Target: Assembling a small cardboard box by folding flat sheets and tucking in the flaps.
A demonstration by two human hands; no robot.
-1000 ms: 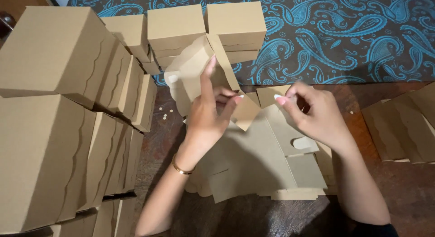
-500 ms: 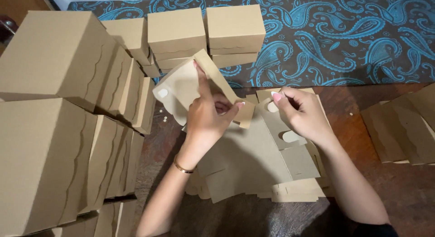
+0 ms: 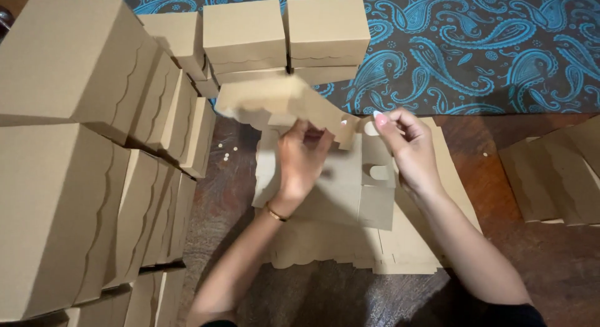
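Left hand: near frame centre, fingers curled closed around the lifted flap of a flat brown cardboard box blank. Gold bracelet at the wrist, toward 7 o'clock from the hand.

Right hand: just at 3 o'clock of the left hand, thumb and fingers pinched narrow on a cut-out tab of the same blank.

Box blank: partly raised off the pile, scalloped flap tilted up toward 11 o'clock and blurred; lower panels resting on the stack of flat blanks, which spreads toward 5 o'clock over the dark wooden floor.

Finished boxes:
- Large stacked boxes with wavy lid edges, at 9 o'clock, filling the left side.
- Two closed square boxes side by side at 12 o'clock, touching each other, on further boxes beneath.

Loose flat panels: at 3 o'clock, well apart from the hands.

Paisley fabric, dark with blue pattern: from 12 to 2 o'clock, behind the boxes.

Small pale paper dots: on the floor at 10 o'clock of the left hand.
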